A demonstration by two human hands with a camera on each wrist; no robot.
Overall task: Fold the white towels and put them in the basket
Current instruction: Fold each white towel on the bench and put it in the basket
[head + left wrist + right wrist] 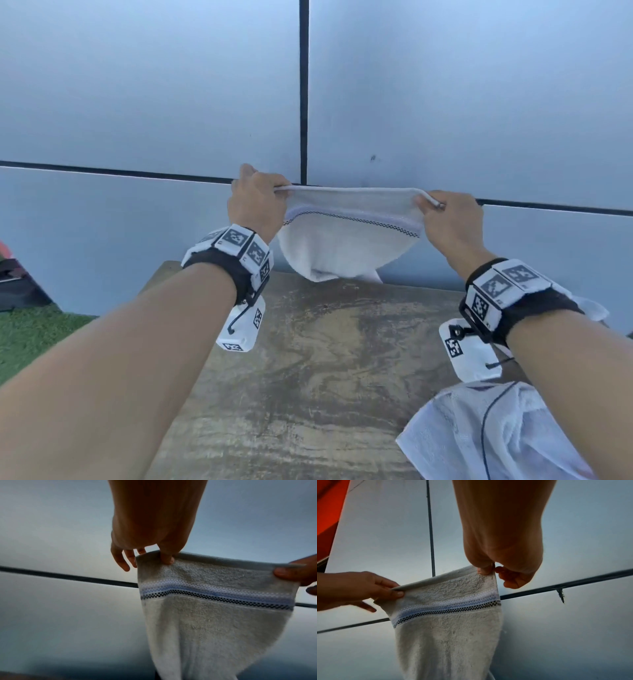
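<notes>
A white towel (pixel 346 240) with a blue and black checked band hangs in the air above the far edge of the table, its top hem stretched level between both hands. My left hand (pixel 260 202) pinches the top left corner (pixel 164 558) between thumb and forefinger. My right hand (pixel 448 212) pinches the top right corner (pixel 486 570) the same way. The towel's lower end (pixel 329 272) narrows and hangs down to the table's far edge. No basket shows in any view.
A worn brown table (pixel 308 377) lies below my arms. Another white towel (pixel 486 435) lies crumpled at the table's near right. A grey panelled wall (pixel 171 102) stands close behind. Green turf (pixel 30 335) and a dark object (pixel 13 281) are at the left.
</notes>
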